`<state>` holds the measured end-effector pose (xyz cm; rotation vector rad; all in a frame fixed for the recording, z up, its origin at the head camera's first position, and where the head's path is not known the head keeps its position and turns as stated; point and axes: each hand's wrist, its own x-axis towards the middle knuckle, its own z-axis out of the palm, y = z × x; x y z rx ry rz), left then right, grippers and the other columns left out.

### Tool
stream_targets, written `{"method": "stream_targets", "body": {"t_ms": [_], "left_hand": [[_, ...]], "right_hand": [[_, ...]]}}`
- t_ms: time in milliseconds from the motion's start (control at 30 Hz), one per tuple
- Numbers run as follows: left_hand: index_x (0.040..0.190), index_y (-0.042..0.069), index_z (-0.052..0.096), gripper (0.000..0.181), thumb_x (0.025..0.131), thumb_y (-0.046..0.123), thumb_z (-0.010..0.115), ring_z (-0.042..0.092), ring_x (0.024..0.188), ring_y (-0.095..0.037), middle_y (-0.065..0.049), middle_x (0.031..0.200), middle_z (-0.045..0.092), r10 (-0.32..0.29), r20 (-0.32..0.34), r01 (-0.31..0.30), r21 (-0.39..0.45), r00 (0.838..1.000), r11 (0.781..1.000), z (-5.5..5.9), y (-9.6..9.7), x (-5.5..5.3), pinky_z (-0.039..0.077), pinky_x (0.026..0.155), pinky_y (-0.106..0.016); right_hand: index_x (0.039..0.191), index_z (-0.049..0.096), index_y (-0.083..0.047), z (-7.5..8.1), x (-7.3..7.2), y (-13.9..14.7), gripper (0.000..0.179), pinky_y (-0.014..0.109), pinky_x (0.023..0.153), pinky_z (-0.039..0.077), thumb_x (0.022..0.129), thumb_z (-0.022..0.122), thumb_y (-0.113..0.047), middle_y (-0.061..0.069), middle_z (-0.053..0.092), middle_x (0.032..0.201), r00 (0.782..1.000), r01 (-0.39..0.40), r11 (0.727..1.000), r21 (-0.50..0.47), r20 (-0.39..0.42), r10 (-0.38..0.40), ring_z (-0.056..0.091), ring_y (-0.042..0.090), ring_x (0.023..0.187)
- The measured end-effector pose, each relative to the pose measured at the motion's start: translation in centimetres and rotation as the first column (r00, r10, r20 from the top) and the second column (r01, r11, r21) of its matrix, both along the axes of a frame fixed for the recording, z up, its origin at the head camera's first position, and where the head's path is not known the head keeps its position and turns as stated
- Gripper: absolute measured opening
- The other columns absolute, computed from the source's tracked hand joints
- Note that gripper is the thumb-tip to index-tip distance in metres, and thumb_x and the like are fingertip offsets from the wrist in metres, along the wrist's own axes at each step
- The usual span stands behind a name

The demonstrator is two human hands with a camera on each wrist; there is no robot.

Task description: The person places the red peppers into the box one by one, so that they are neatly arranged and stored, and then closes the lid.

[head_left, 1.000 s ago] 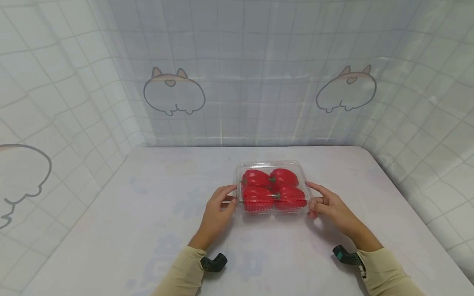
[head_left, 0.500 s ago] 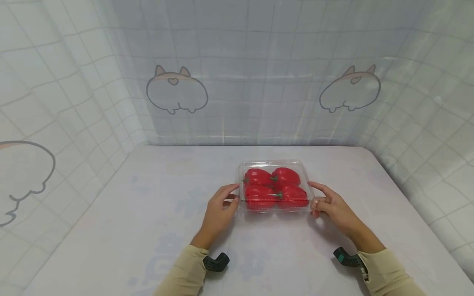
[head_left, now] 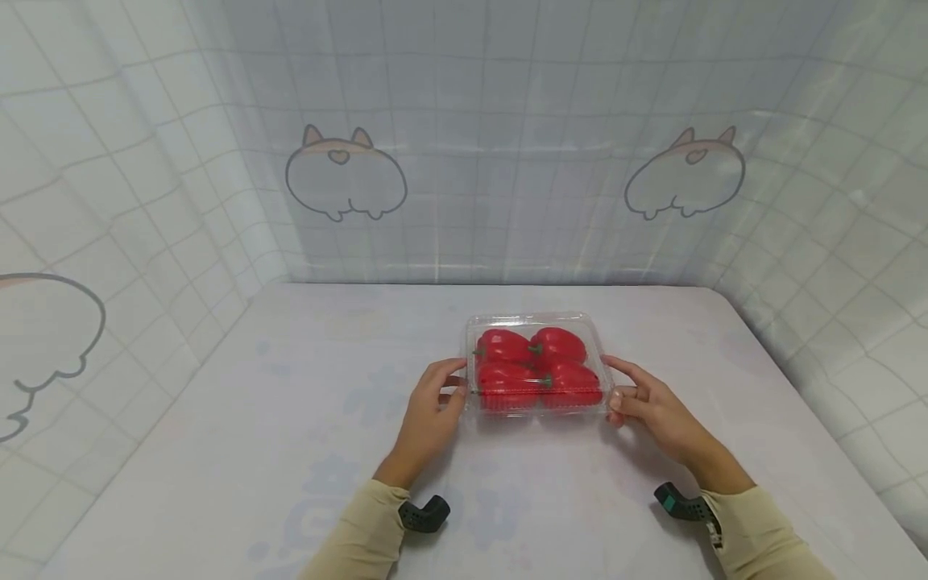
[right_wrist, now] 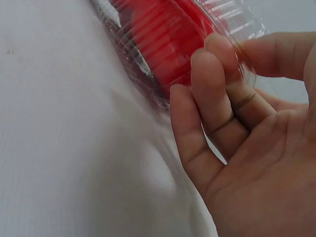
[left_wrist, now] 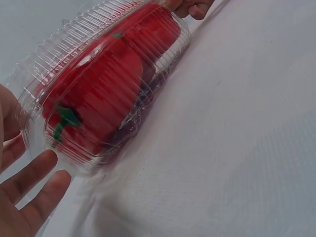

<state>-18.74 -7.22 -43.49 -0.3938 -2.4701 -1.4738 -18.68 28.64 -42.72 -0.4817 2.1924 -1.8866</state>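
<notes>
A clear plastic clamshell container (head_left: 522, 321) sits on the white table in the head view, its lid down over several red bell peppers (head_left: 510, 385) with green stems. At its left end, my left hand (head_left: 428, 419) holds the rim; in the left wrist view the lower fingers (left_wrist: 52, 195) reach just under the corner. My right hand (head_left: 663, 415) pinches the right rim, index finger pointing toward the far corner. Thumb and fingertips close on the clear edge in the right wrist view, where the hand (right_wrist: 261, 138) hides part of the container's end.
The pale, faintly patterned tabletop (head_left: 290, 419) meets a grid-patterned cloth wall (head_left: 507, 201) at the back, with similar walls left and right. Black wrist devices (head_left: 424, 514) hang at both beige sleeves (head_left: 362, 532).
The whole head view has shifted very slightly. Both hands stay at the ends of the container, and the peppers lie as before.
</notes>
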Motion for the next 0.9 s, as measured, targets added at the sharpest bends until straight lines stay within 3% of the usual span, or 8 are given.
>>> {"method": "stream_targets", "body": {"t_ms": [133,333,600,733,900], "left_hand": [[0.139,0.011,0.055,0.041,0.099,0.008,0.06,0.059,0.114,-0.013,0.006,0.136,0.053,-0.006,0.006,0.006,-0.005,1.0,1.0,-0.07,-0.05,-0.01,0.055,0.091,-0.036],[0.134,0.011,0.061,0.037,0.097,0.011,0.061,0.057,0.117,-0.017,0.0,0.136,0.051,0.013,-0.002,-0.013,-0.018,1.0,1.0,0.07,-0.24,0.01,0.055,0.09,-0.037],[0.133,0.015,0.062,0.035,0.098,0.015,0.06,0.059,0.1,-0.014,0.0,0.104,0.059,0.045,0.054,-0.043,-0.037,0.998,0.998,0.04,-0.38,-0.11,0.055,0.088,-0.035],[0.134,0.015,0.061,0.035,0.099,0.014,0.058,0.06,0.091,-0.014,0.002,0.095,0.062,0.027,0.074,-0.025,-0.023,0.997,0.999,0.03,-0.47,-0.22,0.055,0.083,-0.034],[0.139,0.015,0.055,0.038,0.1,0.015,0.057,0.059,0.083,-0.016,0.0,0.092,0.061,-0.034,0.158,0.026,0.052,0.987,0.998,0.29,-0.73,-0.19,0.053,0.074,-0.031]], "right_hand": [[0.155,0.025,-0.001,-0.32,-0.08,0.07,0.06,0.027,0.083,0.055,0.103,0.053,-0.008,0.015,0.062,0.082,1.0,-0.016,1.0,-0.013,-0.016,0.016,0.063,0.021,0.075],[0.154,0.027,0.002,-0.74,-0.38,-0.17,0.057,0.028,0.076,0.056,0.102,0.051,-0.006,0.012,0.061,0.075,1.0,0.023,0.998,-0.057,-0.018,-0.024,0.061,0.02,0.07],[0.155,0.03,-0.006,-0.76,-0.52,-0.24,0.057,0.031,0.08,0.057,0.102,0.049,-0.008,0.014,0.067,0.083,0.997,0.06,0.997,-0.039,0.045,-0.058,0.065,0.023,0.078],[0.156,0.029,-0.009,-0.67,-0.53,-0.31,0.056,0.032,0.082,0.057,0.103,0.048,-0.01,0.014,0.067,0.089,0.996,0.07,0.997,-0.036,0.062,-0.068,0.068,0.025,0.083],[0.156,0.026,-0.004,-0.59,-0.46,-0.47,0.057,0.033,0.083,0.058,0.103,0.047,-0.009,0.011,0.066,0.091,0.997,0.054,0.997,-0.062,0.061,-0.05,0.069,0.025,0.085]]}}
